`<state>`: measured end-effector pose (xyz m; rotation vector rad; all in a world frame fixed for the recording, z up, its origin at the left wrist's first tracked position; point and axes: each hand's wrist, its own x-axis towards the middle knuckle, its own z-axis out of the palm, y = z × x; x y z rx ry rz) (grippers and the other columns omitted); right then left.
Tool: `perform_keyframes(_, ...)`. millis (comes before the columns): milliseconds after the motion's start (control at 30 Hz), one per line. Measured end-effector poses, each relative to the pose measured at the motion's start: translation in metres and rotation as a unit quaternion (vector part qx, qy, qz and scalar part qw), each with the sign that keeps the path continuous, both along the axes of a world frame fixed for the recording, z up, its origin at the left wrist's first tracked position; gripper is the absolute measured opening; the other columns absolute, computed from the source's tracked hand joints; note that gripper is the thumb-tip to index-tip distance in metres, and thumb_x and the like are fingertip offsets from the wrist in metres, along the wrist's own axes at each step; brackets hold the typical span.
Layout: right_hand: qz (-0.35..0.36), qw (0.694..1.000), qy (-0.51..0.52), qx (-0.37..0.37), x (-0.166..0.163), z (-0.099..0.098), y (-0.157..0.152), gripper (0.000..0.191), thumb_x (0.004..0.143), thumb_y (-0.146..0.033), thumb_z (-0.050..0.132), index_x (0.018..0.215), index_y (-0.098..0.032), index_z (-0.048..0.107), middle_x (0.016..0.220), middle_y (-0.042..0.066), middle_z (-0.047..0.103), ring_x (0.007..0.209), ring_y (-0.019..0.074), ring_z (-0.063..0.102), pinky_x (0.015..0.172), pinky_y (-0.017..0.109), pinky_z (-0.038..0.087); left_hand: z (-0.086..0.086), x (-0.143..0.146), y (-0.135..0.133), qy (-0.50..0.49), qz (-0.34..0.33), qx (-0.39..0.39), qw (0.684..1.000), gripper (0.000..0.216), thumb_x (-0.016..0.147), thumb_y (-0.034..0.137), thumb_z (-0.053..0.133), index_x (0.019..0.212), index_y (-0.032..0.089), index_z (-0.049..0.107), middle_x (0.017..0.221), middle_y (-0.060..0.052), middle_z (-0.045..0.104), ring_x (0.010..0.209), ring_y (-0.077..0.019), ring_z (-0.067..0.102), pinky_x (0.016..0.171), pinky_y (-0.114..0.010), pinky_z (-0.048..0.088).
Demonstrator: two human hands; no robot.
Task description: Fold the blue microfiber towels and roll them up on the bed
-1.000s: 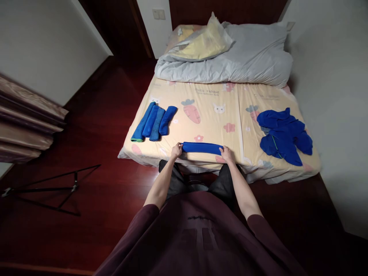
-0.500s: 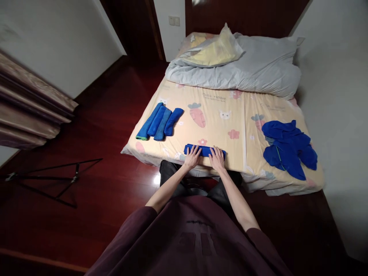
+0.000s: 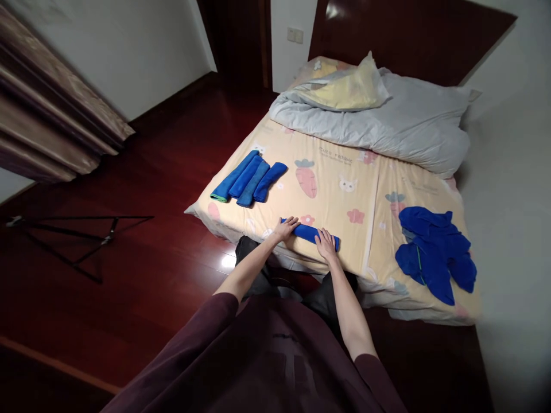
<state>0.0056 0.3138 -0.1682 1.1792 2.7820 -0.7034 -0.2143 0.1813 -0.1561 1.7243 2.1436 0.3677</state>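
Observation:
In front of me a folded blue towel (image 3: 306, 232) lies as a narrow strip near the bed's front edge. My left hand (image 3: 286, 229) rests over its left end, fingers stretched out across the cloth. Toward the right end, my right hand (image 3: 326, 244) lies on the towel with its fingers extended and slightly apart. Both palms face down, and the undersides of the fingers are hidden. To the left, several folded blue towels (image 3: 246, 180) lie side by side in slanted strips. A crumpled heap of blue towels (image 3: 437, 252) sits on the bed's right side.
The bed (image 3: 331, 201) has a patterned yellow sheet. A grey quilt (image 3: 413, 115) and a pale yellow pillow (image 3: 357, 86) lie at its far end. Black tripod legs (image 3: 81, 229) stand on the dark red floor (image 3: 172, 172) at left. A curtain (image 3: 51, 103) hangs beyond.
My left hand has slid to the towel's left end, so the hands are farther apart. My right hand stays near the right end. The view has turned and tilted slightly.

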Motion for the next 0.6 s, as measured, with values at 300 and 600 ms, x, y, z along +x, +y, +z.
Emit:
perform_keyframes(300, 0.051, 0.995, -0.051, 0.063, 0.001, 0.025, 0.019, 0.049, 0.101, -0.033, 0.052, 0.148, -0.020, 0.055, 0.145, 0.014, 0.060, 0.137, 0.0293, 0.049, 0.113, 0.041, 0.035, 0.024, -0.016, -0.028, -0.102, 0.144, 0.127, 0.976, 0.052, 0.086, -0.001, 0.052, 0.134, 0.018, 0.060, 0.146, -0.014, 0.058, 0.142, -0.0259, 0.042, 0.126, -0.048, 0.020)
perform_keyframes(600, 0.110, 0.989, -0.079, 0.057, -0.014, 0.038, 0.024, 0.041, 0.099, -0.028, 0.056, 0.137, -0.015, 0.063, 0.137, 0.015, 0.064, 0.127, 0.0256, 0.058, 0.108, 0.032, 0.039, -0.009, 0.099, -0.067, -0.587, 0.352, 0.052, 0.727, 0.029, 0.083, 0.029, 0.079, 0.107, 0.017, 0.066, 0.090, -0.009, 0.071, 0.088, -0.0245, 0.071, 0.092, -0.043, 0.059)
